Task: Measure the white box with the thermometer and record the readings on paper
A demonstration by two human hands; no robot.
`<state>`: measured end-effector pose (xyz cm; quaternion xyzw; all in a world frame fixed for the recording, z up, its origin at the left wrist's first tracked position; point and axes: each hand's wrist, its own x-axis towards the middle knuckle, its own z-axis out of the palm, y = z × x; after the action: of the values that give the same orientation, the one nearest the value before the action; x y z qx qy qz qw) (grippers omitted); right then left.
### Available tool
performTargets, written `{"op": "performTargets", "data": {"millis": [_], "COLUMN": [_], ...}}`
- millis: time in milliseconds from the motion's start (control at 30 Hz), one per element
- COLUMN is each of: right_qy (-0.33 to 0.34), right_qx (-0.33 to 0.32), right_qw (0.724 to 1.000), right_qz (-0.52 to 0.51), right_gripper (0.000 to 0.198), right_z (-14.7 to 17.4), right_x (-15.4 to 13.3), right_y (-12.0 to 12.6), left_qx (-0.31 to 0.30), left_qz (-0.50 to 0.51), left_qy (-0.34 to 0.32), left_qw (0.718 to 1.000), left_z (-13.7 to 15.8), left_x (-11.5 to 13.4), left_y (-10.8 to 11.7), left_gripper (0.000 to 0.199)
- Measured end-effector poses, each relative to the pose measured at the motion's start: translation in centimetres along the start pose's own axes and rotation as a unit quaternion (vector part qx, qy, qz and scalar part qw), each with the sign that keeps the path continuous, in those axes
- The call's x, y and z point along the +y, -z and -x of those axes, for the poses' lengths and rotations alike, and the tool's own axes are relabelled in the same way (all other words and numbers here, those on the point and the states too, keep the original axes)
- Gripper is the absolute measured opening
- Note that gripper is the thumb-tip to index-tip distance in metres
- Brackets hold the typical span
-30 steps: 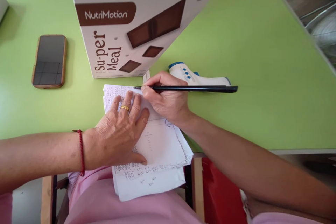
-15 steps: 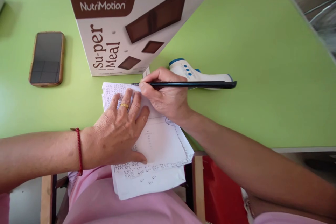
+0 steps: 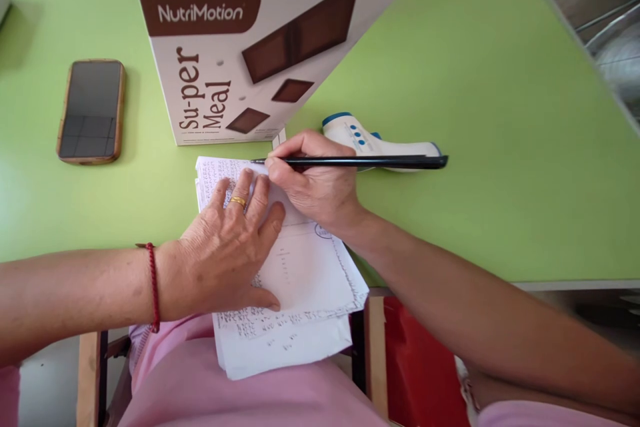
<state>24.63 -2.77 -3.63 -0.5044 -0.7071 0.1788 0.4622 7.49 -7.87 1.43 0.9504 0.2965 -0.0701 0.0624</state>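
Observation:
My right hand [image 3: 320, 180] grips a black pen [image 3: 385, 161] between thumb and fingers. The pen's tip rests at the top edge of a stack of handwritten paper sheets [image 3: 310, 267]. Flat on the sheets lies my left hand [image 3: 233, 240], fingers apart, with a gold ring and a red cord bracelet [image 3: 153, 287]. It covers part of the small, dense writing. The stack overhangs the table's near edge towards my lap. Just behind my right hand is a white and blue infrared thermometer [image 3: 380, 140], partly hidden by the hand and pen.
A tall white and brown NutriMotion box [image 3: 220, 80] stands right beyond the papers. To the left a smartphone [image 3: 91, 110] in a wooden-looking case lies on the green table [image 3: 475, 93]. Something red [image 3: 420, 360] is below the table at the right.
Both hands, the pen and the papers keep nearly the same places. The view has shifted very slightly, and the pen's far end sits a touch further left.

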Motion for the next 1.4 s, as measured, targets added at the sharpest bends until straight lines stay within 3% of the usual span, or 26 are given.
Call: {"op": "performTargets", "data": {"millis": [967,1300,1400], "right_qy": [0.027,0.017,0.06], "right_qx": [0.0,0.054,0.077], "right_qw": [1.0,0.998,0.994], "right_qz": [0.001,0.028,0.047], "right_gripper": [0.012,0.011,0.011], "right_z": [-0.1,0.1,-0.2], "right_x": [0.2,-0.4,-0.5], "right_y": [0.2,0.8,1.4], "left_qx": [-0.009,-0.007,-0.014], "left_qz": [0.007,0.021,0.023], "left_qy": [0.001,-0.005,-0.004], "left_qw": [1.0,1.0,1.0], "left_z": [0.1,0.3,0.2], "left_x": [-0.1,-0.2,-0.3], "left_y": [0.0,-0.2,-0.1], "left_gripper": [0.112,0.114,0.115]}}
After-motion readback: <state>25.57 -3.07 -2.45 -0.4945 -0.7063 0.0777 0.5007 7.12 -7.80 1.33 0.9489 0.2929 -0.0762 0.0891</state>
